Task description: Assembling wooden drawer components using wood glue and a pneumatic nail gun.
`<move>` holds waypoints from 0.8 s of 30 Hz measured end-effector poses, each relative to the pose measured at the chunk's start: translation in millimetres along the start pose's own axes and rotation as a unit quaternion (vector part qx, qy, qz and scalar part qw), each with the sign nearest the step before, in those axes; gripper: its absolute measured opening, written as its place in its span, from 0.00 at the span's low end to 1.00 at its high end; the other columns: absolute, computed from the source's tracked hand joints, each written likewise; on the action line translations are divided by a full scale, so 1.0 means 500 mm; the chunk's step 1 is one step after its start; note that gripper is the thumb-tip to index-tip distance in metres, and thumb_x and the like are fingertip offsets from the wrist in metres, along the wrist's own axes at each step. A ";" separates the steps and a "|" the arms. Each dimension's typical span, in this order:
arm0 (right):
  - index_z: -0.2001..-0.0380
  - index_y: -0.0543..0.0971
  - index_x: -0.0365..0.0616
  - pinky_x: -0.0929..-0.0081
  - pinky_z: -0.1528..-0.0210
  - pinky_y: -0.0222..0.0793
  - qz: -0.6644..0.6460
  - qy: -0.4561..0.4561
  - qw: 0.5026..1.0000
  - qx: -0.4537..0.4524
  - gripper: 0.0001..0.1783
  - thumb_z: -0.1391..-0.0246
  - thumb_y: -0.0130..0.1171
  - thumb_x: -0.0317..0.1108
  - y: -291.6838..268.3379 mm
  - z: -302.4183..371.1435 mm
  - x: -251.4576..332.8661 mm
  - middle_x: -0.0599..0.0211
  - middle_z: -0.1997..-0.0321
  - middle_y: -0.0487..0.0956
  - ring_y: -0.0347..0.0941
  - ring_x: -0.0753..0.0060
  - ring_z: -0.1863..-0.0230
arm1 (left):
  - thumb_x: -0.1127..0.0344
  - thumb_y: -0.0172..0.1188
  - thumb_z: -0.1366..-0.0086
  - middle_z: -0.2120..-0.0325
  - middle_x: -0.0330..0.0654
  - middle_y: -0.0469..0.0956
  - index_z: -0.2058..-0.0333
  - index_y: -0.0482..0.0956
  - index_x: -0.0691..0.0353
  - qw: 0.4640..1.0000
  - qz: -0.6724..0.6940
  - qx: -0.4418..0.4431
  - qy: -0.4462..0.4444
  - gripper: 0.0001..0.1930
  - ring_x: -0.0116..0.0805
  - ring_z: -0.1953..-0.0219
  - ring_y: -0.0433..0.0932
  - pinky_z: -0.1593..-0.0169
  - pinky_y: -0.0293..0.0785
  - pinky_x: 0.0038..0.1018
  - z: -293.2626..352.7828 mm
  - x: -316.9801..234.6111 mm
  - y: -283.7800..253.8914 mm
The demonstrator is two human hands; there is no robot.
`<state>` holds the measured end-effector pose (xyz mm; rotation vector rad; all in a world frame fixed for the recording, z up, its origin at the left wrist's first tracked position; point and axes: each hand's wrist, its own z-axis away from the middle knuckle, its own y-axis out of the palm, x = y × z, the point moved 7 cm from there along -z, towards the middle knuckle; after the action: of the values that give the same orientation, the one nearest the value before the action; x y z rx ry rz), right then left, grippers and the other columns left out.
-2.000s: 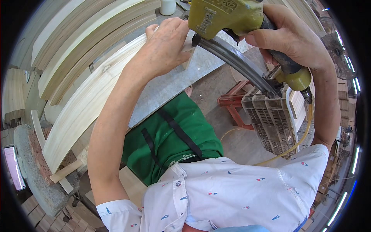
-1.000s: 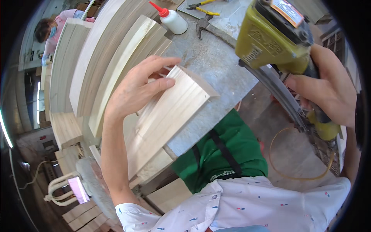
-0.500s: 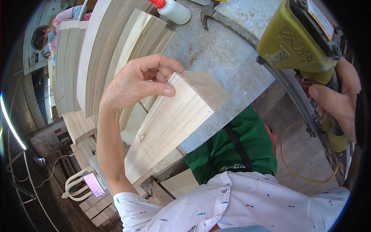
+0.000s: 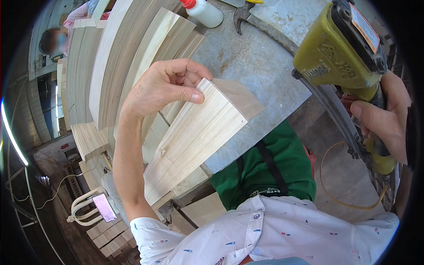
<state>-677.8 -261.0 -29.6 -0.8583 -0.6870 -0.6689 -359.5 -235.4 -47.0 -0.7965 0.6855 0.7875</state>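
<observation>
My left hand (image 4: pixel 170 86) pinches the corner of a pale wooden board (image 4: pixel 192 137), thumb on its face and fingers behind. Along the board's far edge a second wooden piece (image 4: pixel 236 95) meets it at an angle, its edge against the board. The pair rests over the grey tabletop (image 4: pixel 251 57). On the right, my right hand (image 4: pixel 386 115) is wrapped round the handle of an olive-green pneumatic nail gun (image 4: pixel 329 62). The gun is held up off the wood, apart from both pieces. Part of my right hand is cut off by the dark rim.
Stacked boards (image 4: pixel 119 66) stand at the left. A white bottle with a red cap (image 4: pixel 205 14) and a claw hammer (image 4: pixel 240 20) lie at the back. A yellowish air hose (image 4: pixel 327 176) loops at right. A phone (image 4: pixel 104 207) sits lower left; another person (image 4: pixel 55 39) is far left.
The view has shifted slightly, and the board sits a little further right in it. Both hands keep their holds; the nail gun stays nearly in place.
</observation>
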 end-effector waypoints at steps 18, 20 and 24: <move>0.55 0.67 0.31 0.82 0.76 0.67 0.051 -0.123 0.980 0.149 0.23 0.52 0.58 0.31 0.034 0.028 0.184 0.64 0.74 0.74 0.70 0.79 0.79 | 0.68 0.70 0.51 0.75 0.30 0.74 0.58 0.77 0.65 0.987 0.127 -0.052 0.078 0.20 0.16 0.72 0.70 0.64 0.67 0.14 0.028 0.009 0.019; 0.57 0.68 0.31 0.82 0.78 0.67 0.068 -0.136 0.978 0.141 0.21 0.52 0.59 0.32 0.047 0.037 0.216 0.65 0.75 0.74 0.70 0.79 0.80 | 0.68 0.69 0.50 0.75 0.30 0.74 0.58 0.76 0.65 0.981 0.152 -0.063 0.099 0.20 0.16 0.72 0.70 0.64 0.67 0.14 0.035 0.009 0.020; 0.58 0.70 0.30 0.84 0.82 0.67 0.051 -0.225 0.968 0.098 0.20 0.53 0.59 0.32 0.089 0.063 0.262 0.61 0.72 0.76 0.70 0.80 0.83 | 0.69 0.66 0.47 0.71 0.35 0.78 0.57 0.77 0.67 0.987 0.109 -0.087 0.086 0.18 0.19 0.69 0.73 0.62 0.68 0.15 0.046 0.025 0.023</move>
<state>-573.8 -244.9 65.8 -0.8613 -1.0912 -0.3041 -356.8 -207.1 -48.7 -0.9656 0.8766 0.9946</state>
